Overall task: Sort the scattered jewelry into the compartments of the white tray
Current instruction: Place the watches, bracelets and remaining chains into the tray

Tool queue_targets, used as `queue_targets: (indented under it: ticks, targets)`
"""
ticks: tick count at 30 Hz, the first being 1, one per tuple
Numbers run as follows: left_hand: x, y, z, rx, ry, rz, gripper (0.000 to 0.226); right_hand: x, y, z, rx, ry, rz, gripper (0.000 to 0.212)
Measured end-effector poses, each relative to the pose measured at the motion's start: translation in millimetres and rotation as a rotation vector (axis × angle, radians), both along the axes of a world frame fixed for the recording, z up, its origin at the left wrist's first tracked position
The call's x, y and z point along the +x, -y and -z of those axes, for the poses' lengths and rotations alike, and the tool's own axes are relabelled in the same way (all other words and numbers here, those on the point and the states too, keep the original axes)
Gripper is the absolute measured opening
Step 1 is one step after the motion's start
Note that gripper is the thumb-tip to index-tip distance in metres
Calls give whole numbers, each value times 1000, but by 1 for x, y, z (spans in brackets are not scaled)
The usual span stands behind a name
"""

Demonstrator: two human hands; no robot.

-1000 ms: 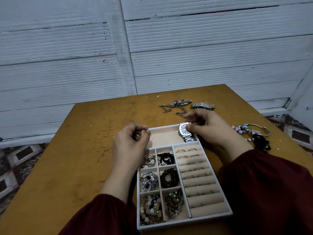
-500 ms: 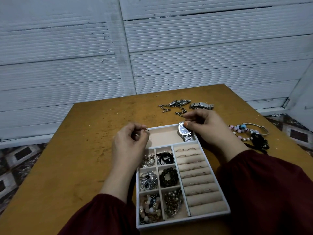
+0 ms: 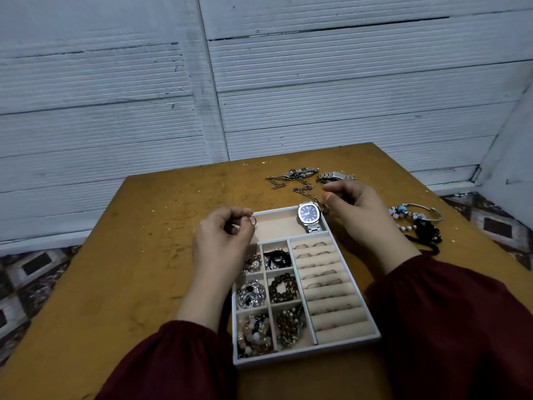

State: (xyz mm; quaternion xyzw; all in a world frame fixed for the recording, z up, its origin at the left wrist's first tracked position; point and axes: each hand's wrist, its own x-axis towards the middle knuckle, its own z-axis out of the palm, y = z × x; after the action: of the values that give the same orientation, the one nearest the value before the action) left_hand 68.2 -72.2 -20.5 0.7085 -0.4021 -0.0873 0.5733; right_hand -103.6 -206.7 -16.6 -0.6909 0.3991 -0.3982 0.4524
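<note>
Left hand [image 3: 223, 236] fingers pinch a thin silver ring [image 3: 252, 220] above the white tray [image 3: 302, 355]. A silver watch [image 3: 309, 212] with a dark-blue dial lies in the tray's top compartment. Right hand [image 3: 357, 210] fingers are loosely curled, empty.

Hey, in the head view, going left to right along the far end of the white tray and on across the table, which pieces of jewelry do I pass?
thin ring → blue-faced watch → beaded bangle; the chain and black beads overlap others, so they are left out.
</note>
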Motion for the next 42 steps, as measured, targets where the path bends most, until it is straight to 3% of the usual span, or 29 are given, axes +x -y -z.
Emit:
queue_targets:
  ticks: [4, 9, 21, 36, 42]
  targets:
    - [-7, -8, -10, -36, 13, 26, 23, -19, -19, -3, -84, -96, 26, 19]
    - [-26, -25, -19, -28, 34, 78, 20, -53, -50, -7, -258, -394, -44, 35]
    - [-86, -57, -15, -32, 216, 137, 21, -98, -100, 15, -403, -888, -197, 48]
    - [-125, -79, 22, -103, 690, 153, 18, -104, -109, 20, -438, -947, -195, 50]
    - [-124, -79, 22, -106, 720, 107, 17, -105, -109, 20, -438, -946, -198, 49]
